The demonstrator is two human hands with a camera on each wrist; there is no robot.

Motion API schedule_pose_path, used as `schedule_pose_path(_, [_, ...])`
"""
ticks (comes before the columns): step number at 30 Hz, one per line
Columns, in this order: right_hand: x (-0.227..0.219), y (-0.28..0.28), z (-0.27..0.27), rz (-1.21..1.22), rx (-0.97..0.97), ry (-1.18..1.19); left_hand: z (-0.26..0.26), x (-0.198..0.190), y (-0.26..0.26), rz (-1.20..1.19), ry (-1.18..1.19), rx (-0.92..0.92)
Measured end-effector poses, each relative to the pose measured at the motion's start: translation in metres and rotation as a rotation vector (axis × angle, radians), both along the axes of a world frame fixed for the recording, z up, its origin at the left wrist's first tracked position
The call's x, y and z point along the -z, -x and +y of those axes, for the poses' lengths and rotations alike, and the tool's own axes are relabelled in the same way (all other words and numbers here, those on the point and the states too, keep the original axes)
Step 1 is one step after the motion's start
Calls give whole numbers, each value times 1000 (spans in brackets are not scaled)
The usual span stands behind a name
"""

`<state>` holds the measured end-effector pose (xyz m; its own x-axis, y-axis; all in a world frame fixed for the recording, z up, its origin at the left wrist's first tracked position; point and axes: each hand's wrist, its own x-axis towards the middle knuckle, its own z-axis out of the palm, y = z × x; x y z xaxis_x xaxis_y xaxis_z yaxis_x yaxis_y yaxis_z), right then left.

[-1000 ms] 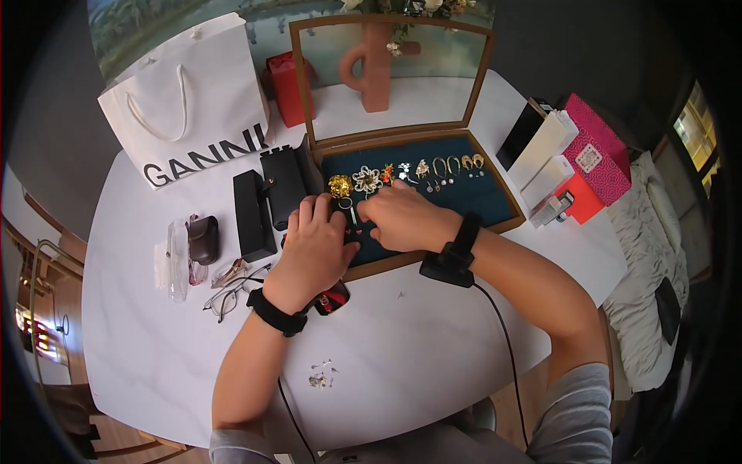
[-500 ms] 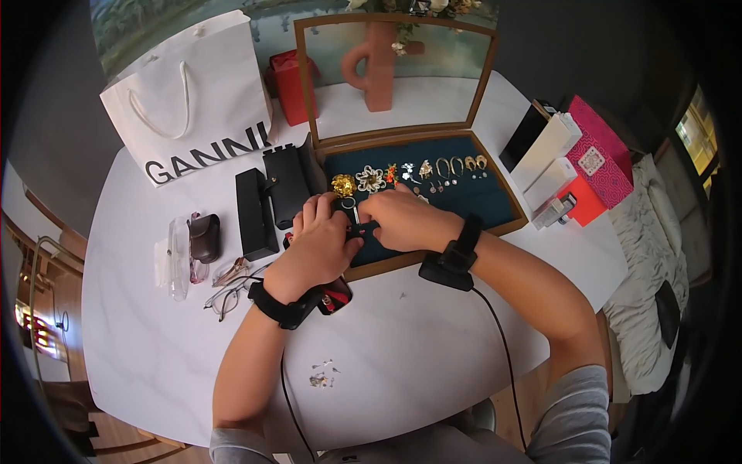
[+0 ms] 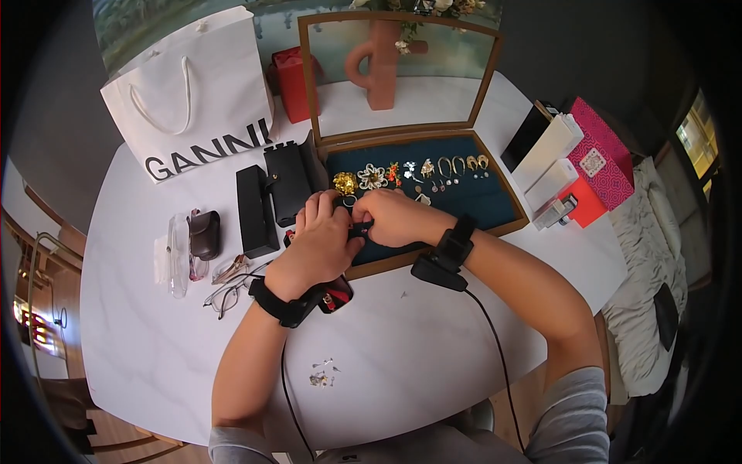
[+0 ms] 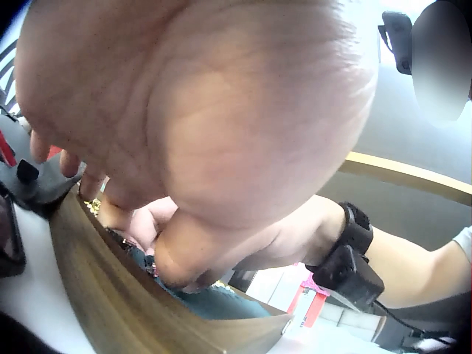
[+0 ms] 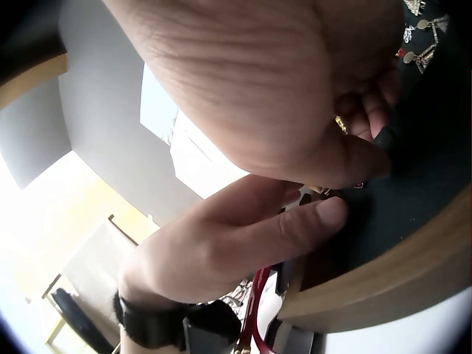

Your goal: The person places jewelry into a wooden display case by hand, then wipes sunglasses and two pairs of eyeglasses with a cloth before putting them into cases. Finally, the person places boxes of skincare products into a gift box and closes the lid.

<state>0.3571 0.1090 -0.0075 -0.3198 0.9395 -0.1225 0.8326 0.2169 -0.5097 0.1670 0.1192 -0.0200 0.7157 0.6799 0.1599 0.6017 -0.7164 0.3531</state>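
Note:
A shallow wooden display case stands open, lined with dark teal cloth. My left hand rests over its left front corner, fingers stretched across the lining, thumb low toward the front edge. Beside it, my right hand has its fingers curled and pinches a raised fold of the dark cloth. Small red earrings show by the right thumb. Beyond the hands lie a gold flower brooch, a pale flower brooch, a ring and several hoop earrings.
The case's glass lid is raised at the back. Left of it stand black boxes, eyeglasses and a white paper bag. Loose small jewellery lies near the front. Cartons stand on the right.
My right fingertips have come in closer to the left hand and lifted a fold of the dark lining between the hands. The left hand has barely shifted.

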Motion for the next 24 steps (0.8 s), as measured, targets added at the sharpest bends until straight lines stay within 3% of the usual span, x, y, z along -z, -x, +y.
schedule_pose_path(24, [-4, 5, 4, 7, 117, 97, -3, 0, -2, 24, -80, -22])
